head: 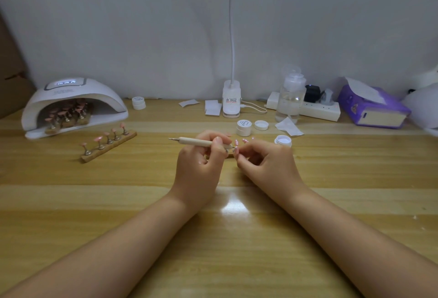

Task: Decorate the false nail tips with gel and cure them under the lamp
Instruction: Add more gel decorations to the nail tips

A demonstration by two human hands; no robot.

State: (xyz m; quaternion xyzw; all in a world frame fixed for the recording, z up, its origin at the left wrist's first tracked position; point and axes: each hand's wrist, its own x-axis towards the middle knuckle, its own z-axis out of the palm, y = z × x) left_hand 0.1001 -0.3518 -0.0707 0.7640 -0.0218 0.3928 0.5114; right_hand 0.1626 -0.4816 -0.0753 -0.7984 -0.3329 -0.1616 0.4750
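My left hand (201, 162) grips a pale dotting tool (196, 141) that lies level, with its far tip pointing left and its near tip at a pink false nail tip (236, 151). My right hand (265, 162) pinches that nail tip by its stand. More pink tips (244, 140) show just behind my fingers; their wooden holder is mostly hidden. An open white gel pot (283, 140) sits right of my hands. At the far left, the white curing lamp (71, 105) holds several tips on stands. A wooden holder (107, 147) with several pink tips lies before it.
A closed gel pot (243, 127) and a loose lid (261, 125) stand behind my hands. Another pot (138, 102), paper wipes (288, 127), a clip lamp base (231, 102), a pump bottle (291, 93), a power strip (317, 109) and a purple tissue pack (372, 108) line the back.
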